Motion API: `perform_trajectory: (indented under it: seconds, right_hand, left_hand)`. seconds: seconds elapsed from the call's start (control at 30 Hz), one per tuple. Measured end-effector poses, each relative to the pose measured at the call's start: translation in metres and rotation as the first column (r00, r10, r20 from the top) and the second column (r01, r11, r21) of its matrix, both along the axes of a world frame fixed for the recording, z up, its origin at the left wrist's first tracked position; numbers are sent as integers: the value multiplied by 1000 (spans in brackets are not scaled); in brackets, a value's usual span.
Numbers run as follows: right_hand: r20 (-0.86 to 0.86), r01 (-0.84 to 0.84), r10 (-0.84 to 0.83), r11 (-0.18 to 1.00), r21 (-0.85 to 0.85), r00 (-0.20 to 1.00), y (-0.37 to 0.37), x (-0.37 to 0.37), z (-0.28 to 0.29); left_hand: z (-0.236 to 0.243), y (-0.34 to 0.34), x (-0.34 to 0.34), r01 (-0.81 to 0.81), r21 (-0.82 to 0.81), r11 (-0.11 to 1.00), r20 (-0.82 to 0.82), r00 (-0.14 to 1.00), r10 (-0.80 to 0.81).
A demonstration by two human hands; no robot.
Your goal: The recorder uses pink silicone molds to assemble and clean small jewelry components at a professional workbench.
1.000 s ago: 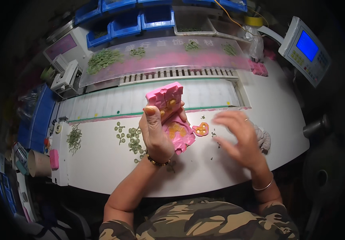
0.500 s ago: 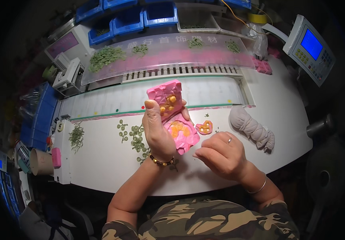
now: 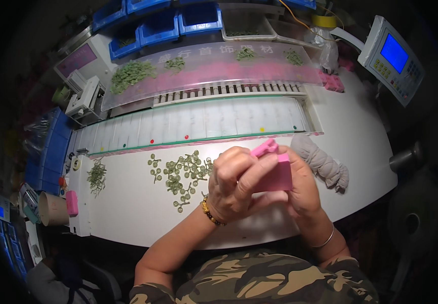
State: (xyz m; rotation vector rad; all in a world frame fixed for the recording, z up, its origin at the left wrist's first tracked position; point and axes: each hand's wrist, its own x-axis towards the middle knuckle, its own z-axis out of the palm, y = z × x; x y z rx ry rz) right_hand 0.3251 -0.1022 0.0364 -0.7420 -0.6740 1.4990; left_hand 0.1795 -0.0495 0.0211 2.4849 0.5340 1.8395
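Both my hands are closed around a pink rubber mold [image 3: 278, 176], held above the front of the white table. My left hand [image 3: 234, 177], with a beaded bracelet at the wrist, presses its fingers against the near face and left side. My right hand [image 3: 304, 183] wraps the right side, thumb low and fingers behind. A raised pink edge shows over the left fingertips; the mold's inner faces are hidden. Left of the hands lie loose green ring-ended pieces [image 3: 177, 175] with short stems. The orange piece seen earlier on the table is not visible.
A wrapped grey cloth [image 3: 320, 164] lies right of my hands. Behind stretches a white panelled conveyor [image 3: 203, 121] with a green edge, below a clear sheet [image 3: 214, 66] bearing green clusters. Blue bins [image 3: 159, 29] stand at the back, a control screen [image 3: 395, 54] at right.
The mold was spread open in my left hand, showing orange inside; now both hands grip it, farther right. My right hand has risen to it. Colored dots on the conveyor have shifted.
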Motion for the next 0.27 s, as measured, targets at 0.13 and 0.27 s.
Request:
perform_trajectory:
  seconds: [0.13,0.27]
  right_hand:
    - [395,75,-145,979,188,907,9,28,12]
    - [871,-440,-293,772,459,394,14,47,42]
  left_hand:
    - [-1,0,-13,322,-411,853,218,943,-251]
    - [6,12,-20,446,-894,-24,363,694,-622]
